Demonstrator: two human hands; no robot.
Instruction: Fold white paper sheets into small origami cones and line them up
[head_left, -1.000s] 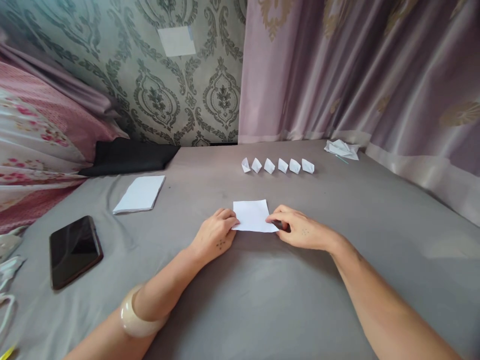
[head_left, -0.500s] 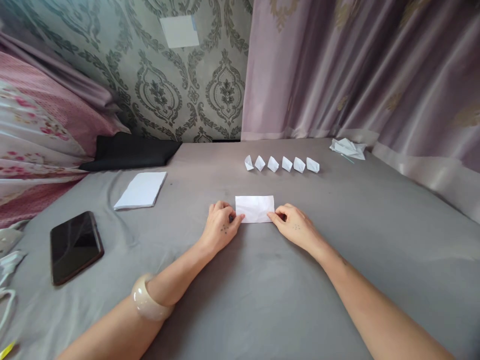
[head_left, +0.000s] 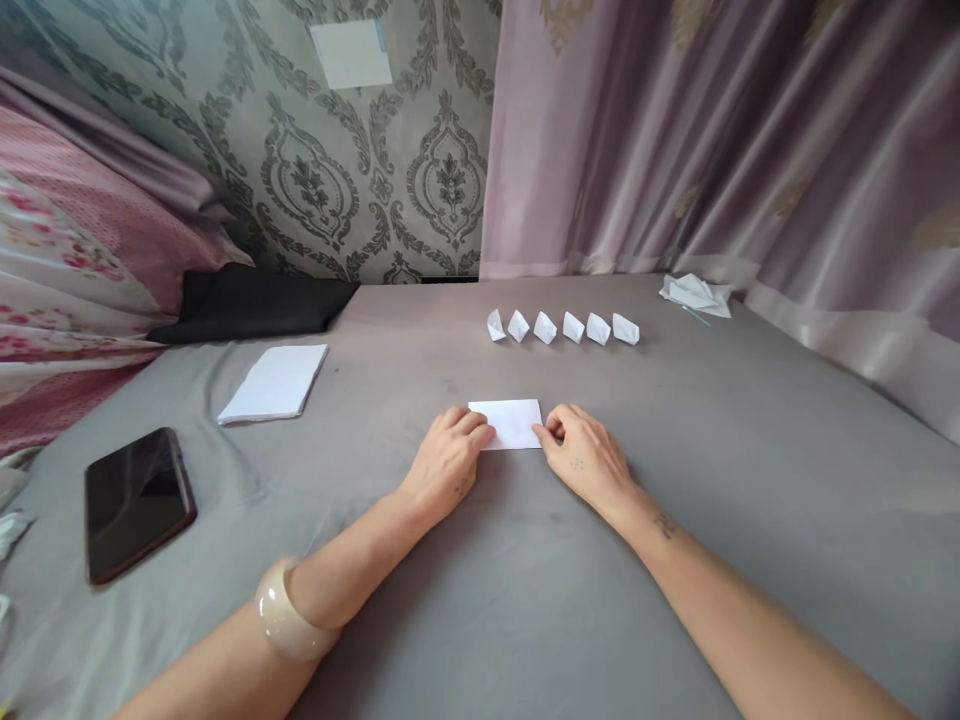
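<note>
A small white paper (head_left: 511, 423), folded into a narrow rectangle, lies flat on the grey bed sheet (head_left: 480, 600). My left hand (head_left: 446, 462) rests on its left end with curled fingers pressing the near corner. My right hand (head_left: 581, 462) pinches the paper's right near corner between thumb and fingers. A cream bangle (head_left: 281, 618) sits on my left wrist. Beyond the paper stands a row of several small folded white paper pieces (head_left: 562, 327).
A stack of white sheets (head_left: 275, 383) lies to the left, and a black phone (head_left: 135, 500) nearer the left edge. A black cloth (head_left: 251, 303) sits by the wall. Crumpled white paper (head_left: 694, 295) lies at the back right by the curtain (head_left: 712, 140).
The paper went from a larger sheet to a shorter folded rectangle. Both hands moved closer together onto its near corners.
</note>
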